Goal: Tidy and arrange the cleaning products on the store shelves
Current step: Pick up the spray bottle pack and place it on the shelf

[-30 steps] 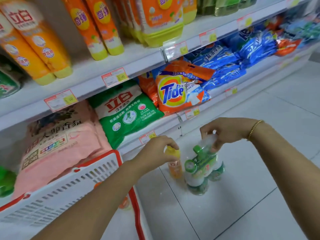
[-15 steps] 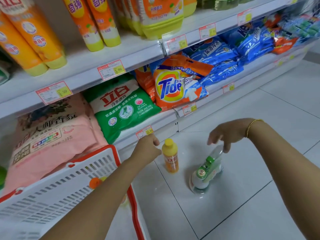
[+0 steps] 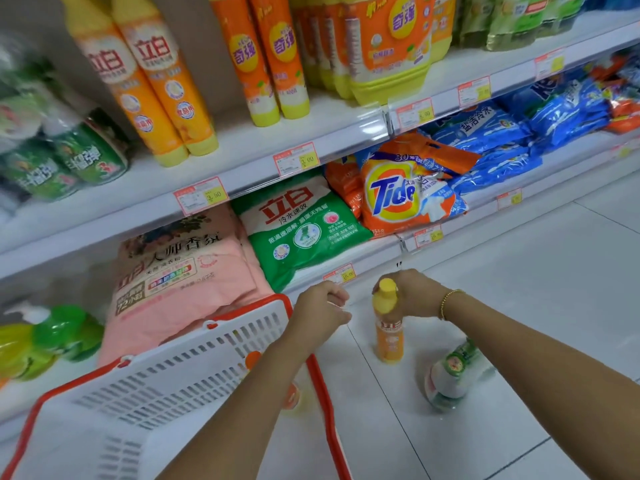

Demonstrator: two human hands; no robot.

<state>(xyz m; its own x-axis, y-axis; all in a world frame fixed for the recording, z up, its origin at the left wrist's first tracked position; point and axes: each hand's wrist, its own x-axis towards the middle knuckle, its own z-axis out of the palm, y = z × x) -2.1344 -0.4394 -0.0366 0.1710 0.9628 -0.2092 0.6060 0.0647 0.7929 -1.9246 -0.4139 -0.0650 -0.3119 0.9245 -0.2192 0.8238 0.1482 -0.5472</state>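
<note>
Clamping the orange bottle (image 3: pixel 389 337) by its cap, the right-hand grip (image 3: pixel 414 296); left-hand grip (image 3: pixel 318 308) loosely curled, empty.

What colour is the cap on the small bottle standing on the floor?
Yellow; the bottle itself is orange. Head view.

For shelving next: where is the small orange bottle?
Head view, centre-right: the orange bottle stands upright on the floor between the white basket and the wrapped green pack, its yellow cap gripped by the right hand.
</note>
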